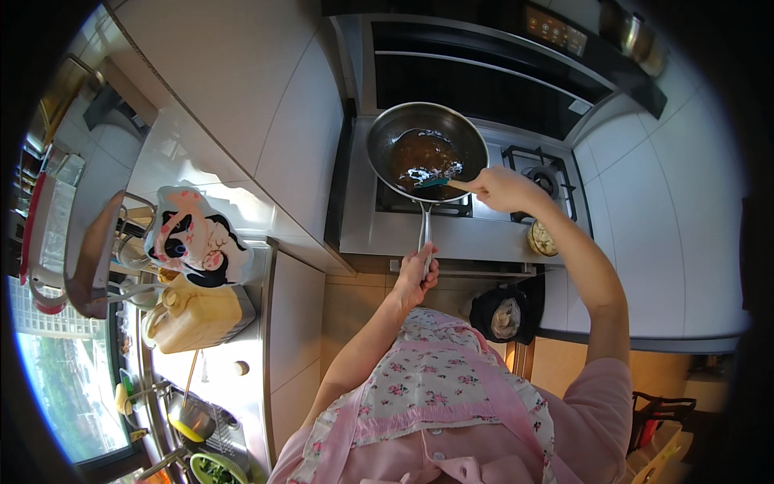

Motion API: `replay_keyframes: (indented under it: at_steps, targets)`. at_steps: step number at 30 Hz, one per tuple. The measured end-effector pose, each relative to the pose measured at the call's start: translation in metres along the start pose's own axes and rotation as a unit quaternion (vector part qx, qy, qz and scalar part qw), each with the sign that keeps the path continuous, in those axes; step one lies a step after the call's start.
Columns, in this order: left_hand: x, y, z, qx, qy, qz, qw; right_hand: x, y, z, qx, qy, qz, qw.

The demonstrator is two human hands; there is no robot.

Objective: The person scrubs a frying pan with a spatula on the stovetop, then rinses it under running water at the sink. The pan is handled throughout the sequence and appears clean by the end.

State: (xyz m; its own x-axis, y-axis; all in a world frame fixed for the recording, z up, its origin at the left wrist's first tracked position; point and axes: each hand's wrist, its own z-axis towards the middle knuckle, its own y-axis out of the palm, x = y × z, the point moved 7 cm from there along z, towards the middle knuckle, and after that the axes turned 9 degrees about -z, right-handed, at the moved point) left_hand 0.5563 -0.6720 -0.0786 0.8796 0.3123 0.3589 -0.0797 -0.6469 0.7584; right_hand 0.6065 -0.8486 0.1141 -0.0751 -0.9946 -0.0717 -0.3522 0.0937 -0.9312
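My left hand (418, 269) is closed around the metal handle (426, 224) of a frying pan (381, 136), which is over the left burner of the gas stove. Brown bubbling liquid (423, 154) lies in the pan. In my right hand (502, 189) is the light handle of a teal-headed spatula (432, 181); its head rests in the liquid near the pan's front side. A glass bowl (542, 238) with pale pieces in it stands at the stove's front right, below my right forearm.
The right burner (541, 178) has a black pan support. A black range hood (471, 72) is behind the pan. On the left counter are a yellowish plastic jug (196, 317) and a cat-shaped item (199, 239). A sink with a ladle and a green basket (202, 463) lies lower left. A black bag (484, 308) hangs below the stove.
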Motion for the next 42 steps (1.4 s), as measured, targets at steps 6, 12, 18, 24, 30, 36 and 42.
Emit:
replay_keyframes:
  at_steps: [6, 12, 18, 24, 30, 36, 42]
  targets:
    - [-0.001, 0.0, 0.002, -0.001, 0.0, 0.006, 1.0, -0.036, 0.027, 0.033, 0.08, -0.003, -0.049, 0.996]
    - [0.002, 0.004, -0.004, 0.008, 0.002, 0.007, 1.0, -0.019, 0.05, 0.082, 0.199, 0.088, -0.058, 0.974]
    - [0.001, 0.005, -0.004, 0.006, 0.002, 0.006, 1.0, 0.021, 0.061, 0.094, 0.199, 0.107, -0.175, 0.958]
    - [-0.001, 0.002, -0.002, 0.012, -0.003, -0.001, 1.0, 0.024, 0.027, 0.047, 0.12, 0.144, -0.133, 0.973]
    - [-0.002, 0.002, 0.001, -0.002, -0.006, 0.006, 1.0, 0.041, 0.0, 0.014, 0.008, 0.112, -0.087, 0.99]
    - [-0.001, 0.0, 0.0, -0.007, 0.001, 0.007, 1.0, 0.054, -0.001, -0.003, 0.105, 0.071, 0.139, 0.982]
    - [0.0, 0.0, -0.003, 0.003, -0.003, 0.007, 1.0, 0.078, 0.034, 0.002, 0.038, 0.156, 0.352, 0.922]
